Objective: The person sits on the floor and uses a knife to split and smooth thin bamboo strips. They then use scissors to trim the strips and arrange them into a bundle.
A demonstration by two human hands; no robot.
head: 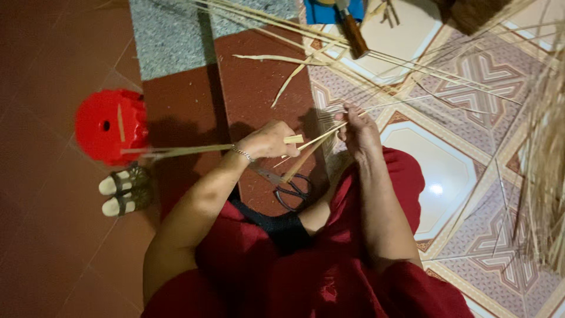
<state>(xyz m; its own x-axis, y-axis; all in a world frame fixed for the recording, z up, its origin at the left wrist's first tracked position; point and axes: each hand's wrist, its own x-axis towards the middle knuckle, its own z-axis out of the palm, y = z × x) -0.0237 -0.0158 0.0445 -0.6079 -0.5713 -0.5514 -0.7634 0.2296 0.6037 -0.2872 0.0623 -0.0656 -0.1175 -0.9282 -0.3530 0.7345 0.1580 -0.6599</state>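
Note:
My left hand (271, 140) is closed around a short pale bamboo stick (293, 139) and pale strips that stick out to the left over the floor. My right hand (358, 131) pinches the ends of several thin bamboo strips (321, 138) that run between the two hands and fan out to the upper right. A thin bracelet sits on my left wrist. Black-handled scissors (289, 187) lie on the floor just below my hands, by my knee in red cloth.
A red plastic stool (109, 125) stands at the left with a pair of sandals (125, 189) beside it. Long strips (412, 65) cross the patterned tile floor. A wooden-handled tool (355, 32) lies at the top on a blue thing. Dry fibres (547, 147) hang at the right.

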